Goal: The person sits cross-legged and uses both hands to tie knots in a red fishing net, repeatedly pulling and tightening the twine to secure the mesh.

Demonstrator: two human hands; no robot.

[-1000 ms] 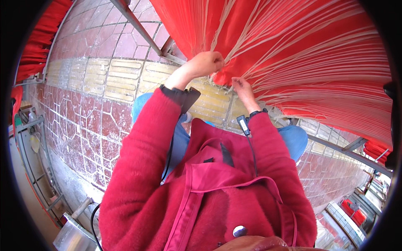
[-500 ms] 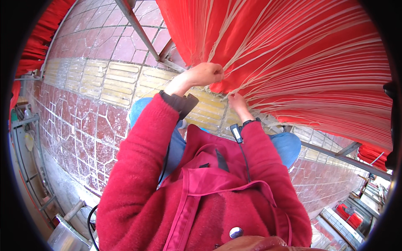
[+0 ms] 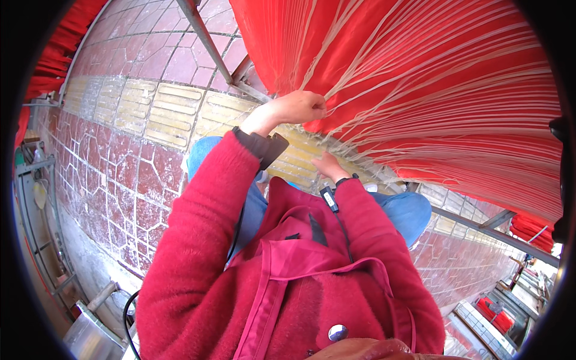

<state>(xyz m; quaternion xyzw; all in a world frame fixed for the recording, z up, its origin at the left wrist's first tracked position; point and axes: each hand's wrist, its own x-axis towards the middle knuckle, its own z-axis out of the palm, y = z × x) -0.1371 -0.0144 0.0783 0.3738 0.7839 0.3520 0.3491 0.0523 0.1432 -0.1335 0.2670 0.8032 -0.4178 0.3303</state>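
Thin pale strands run in long lines over a large red cloth on the far right and gather toward its near edge. At that edge my left hand is closed in a pinch; strands lead to its fingertips, though the grip itself is partly hidden. Closer to my body, and apart from the cloth, my right hand hangs over the yellow tiles. Its thumb and fingers look slightly apart, with nothing visible between them.
A metal bar slants behind the cloth, and another bar runs low on the right. My knees are bent beneath my arms. Another red cloth hangs at the far left, above a metal rack. White-dusted tiles cover the floor.
My right hand has drawn away from the cloth edge, toward my body and slightly left. My left hand stays closed at the edge, barely shifted. The view has turned slightly.
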